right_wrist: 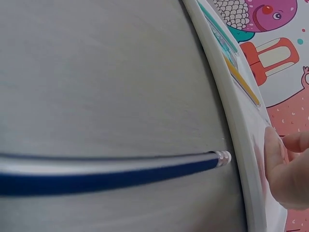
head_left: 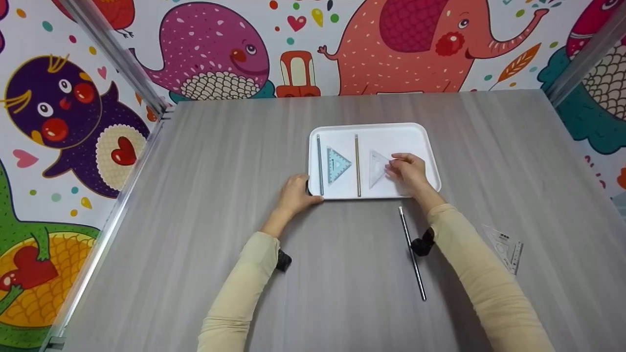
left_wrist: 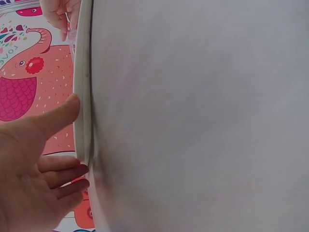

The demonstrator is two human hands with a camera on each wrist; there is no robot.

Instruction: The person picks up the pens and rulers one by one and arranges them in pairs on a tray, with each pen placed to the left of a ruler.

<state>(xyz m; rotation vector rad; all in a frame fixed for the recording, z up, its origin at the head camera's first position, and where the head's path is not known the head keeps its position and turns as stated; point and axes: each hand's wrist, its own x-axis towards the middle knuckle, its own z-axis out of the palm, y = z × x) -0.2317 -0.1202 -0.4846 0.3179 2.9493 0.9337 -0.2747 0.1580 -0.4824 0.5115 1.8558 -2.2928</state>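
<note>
Right hand [head_left: 408, 170] rests on the clear set square [head_left: 377, 167], fingers curled at its right edge, inside the white tray [head_left: 420, 134]. Left hand [head_left: 295, 194], fingers fairly straight, presses the tray's near-left corner. In tray, left to right: grey pencil [head_left: 320, 165], blue set square [head_left: 337, 165], tan pencil [head_left: 357, 165]. Near the tray, on the grey table [head_left: 220, 171]: dark pencil [head_left: 412, 253]; further right, another clear set square [head_left: 503, 247].

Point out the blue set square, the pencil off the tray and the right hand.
blue set square [head_left: 338, 165], head view, its middle.
pencil [head_left: 412, 254], head view, mid-shaft on the table.
right hand [head_left: 407, 170], head view, back of the hand.
</note>
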